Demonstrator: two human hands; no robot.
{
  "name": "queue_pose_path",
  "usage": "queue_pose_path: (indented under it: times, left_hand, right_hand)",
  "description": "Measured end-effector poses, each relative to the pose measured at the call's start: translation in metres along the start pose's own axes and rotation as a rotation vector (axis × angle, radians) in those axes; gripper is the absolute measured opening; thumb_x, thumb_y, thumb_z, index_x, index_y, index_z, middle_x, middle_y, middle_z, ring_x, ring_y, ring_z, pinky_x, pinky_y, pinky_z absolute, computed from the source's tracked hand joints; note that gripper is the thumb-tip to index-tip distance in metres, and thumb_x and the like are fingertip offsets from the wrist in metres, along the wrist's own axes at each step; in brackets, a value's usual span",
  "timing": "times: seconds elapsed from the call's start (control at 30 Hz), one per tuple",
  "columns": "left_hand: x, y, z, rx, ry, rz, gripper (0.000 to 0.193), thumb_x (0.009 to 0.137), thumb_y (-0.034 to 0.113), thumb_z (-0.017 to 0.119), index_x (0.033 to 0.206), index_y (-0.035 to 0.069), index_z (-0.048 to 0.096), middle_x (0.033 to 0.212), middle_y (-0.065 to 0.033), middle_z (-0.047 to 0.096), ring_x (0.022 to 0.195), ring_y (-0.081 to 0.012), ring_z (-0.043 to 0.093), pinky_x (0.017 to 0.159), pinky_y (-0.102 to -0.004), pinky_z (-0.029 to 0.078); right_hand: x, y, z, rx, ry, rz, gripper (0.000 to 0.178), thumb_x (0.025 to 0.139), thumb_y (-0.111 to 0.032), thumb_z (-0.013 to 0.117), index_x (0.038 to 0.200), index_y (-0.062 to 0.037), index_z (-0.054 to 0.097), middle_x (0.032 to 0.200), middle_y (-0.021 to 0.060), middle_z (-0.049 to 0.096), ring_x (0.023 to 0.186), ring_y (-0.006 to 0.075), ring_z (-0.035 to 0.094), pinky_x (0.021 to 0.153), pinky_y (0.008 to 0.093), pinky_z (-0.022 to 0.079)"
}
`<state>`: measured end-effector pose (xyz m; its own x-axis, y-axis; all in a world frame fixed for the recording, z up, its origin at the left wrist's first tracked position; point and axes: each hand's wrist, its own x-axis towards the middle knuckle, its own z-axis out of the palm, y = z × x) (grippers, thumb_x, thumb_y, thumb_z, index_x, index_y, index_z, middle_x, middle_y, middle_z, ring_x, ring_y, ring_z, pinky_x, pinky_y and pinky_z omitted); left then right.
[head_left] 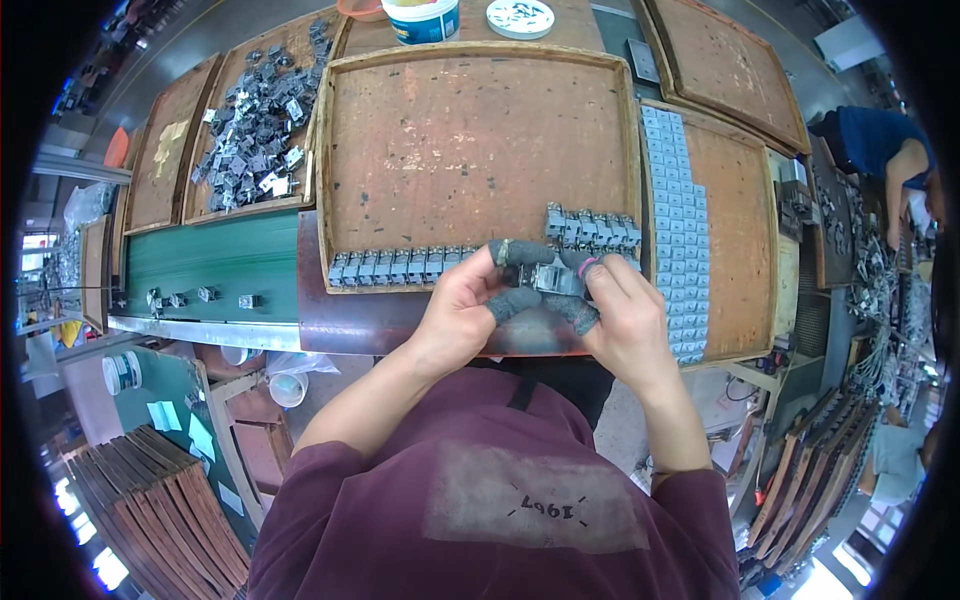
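Note:
Between my two hands, over the near edge of a wooden tray [480, 140], is a small grey boxy component [546, 279] with dark parts. My left hand [465, 300] pinches its left end, thumb and forefinger in dark grey finger covers. On its right end the covered fingertips of my right hand [625, 305] are closed; a pink band circles one finger. A row of similar grey components [400, 267] lines the tray's near side, left of the hands. Another group of components [595, 229] stands just beyond my right hand. My fingers partly hide the held component.
At the left, a wooden tray holds a heap of loose metal parts [255, 130]. Several parts lie on a green belt [215, 270]. Grey blocks [678, 230] fill part of the right tray. A bucket [422, 20] and white lid [520, 18] stand behind. Another person [880, 150] is far right.

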<state>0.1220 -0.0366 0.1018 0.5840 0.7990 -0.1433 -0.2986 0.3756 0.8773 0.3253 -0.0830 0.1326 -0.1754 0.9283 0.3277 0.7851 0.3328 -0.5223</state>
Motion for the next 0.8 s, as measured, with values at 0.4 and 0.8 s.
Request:
queue_pose_path:
  times: [0.4,0.8]
  left_hand:
    - [0.024,-0.038,0.015,0.994,0.174,0.504,0.071,0.070,0.003,0.075,0.136,-0.002,0.050,0.125,-0.0214,0.055,0.109,-0.0366,0.058,0.093,-0.0423,0.048]
    - [0.027,-0.035,0.003,0.950,-0.091,0.541,0.064,0.070,0.021,0.085,0.127,0.002,0.063,0.119,-0.0194,0.067,0.103,-0.0345,0.067,0.088,-0.0400,0.054]
  right_hand:
    - [-0.011,0.004,0.023,-0.070,0.097,0.069,0.031,0.076,-0.002,0.074,0.105,0.0018,0.063,0.087,0.0157,0.060,0.076,0.0346,0.064,0.063,0.0408,0.051]
    - [-0.009,0.040,0.023,0.603,-0.282,0.332,0.054,0.077,-0.043,0.081,0.106,-0.0008,0.064,0.091,0.0161,0.068,0.081,0.0318,0.069,0.074,0.0385,0.053]
